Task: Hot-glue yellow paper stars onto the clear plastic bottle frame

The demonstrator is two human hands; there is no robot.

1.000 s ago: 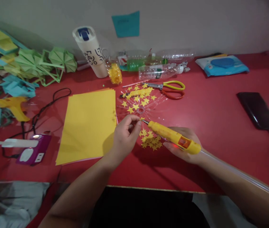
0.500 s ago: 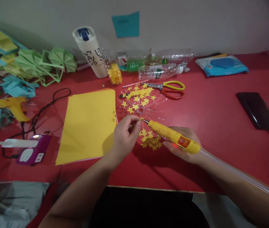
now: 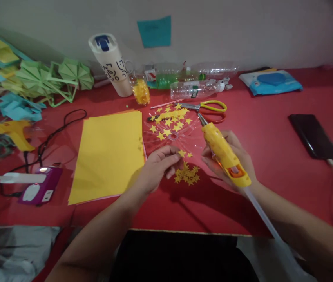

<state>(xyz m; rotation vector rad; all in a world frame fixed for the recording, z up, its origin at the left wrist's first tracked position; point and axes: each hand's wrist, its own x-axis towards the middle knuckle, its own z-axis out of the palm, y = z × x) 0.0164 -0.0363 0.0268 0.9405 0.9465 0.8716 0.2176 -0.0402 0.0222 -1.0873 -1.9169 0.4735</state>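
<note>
My left hand (image 3: 163, 164) pinches a small yellow paper star (image 3: 181, 153) between thumb and fingertips. Another little star (image 3: 189, 155) shows just right of it. In my right hand (image 3: 237, 156) is a yellow hot glue gun (image 3: 222, 150), its metal tip pointing up and away, apart from the star; a long clear glue stick (image 3: 263, 217) sticks out of its back. Below my left fingertips lies a pile of gold stars (image 3: 187, 175). Farther back, several yellow stars (image 3: 166, 133) rest on a clear, splayed plastic piece (image 3: 181, 140).
Yellow paper sheets (image 3: 110, 152) lie at left, near a purple power block (image 3: 41, 186) and a second glue gun (image 3: 15, 131). Scissors (image 3: 213, 105), plastic bottles (image 3: 196, 90) and a tumbler (image 3: 112, 64) are behind. A wipes pack (image 3: 272, 81) and phone (image 3: 315, 135) are at right.
The glue gun's tip has left the star; my right hand has swung it upward and to the right. My left hand has lowered slightly, still pinching the star.
</note>
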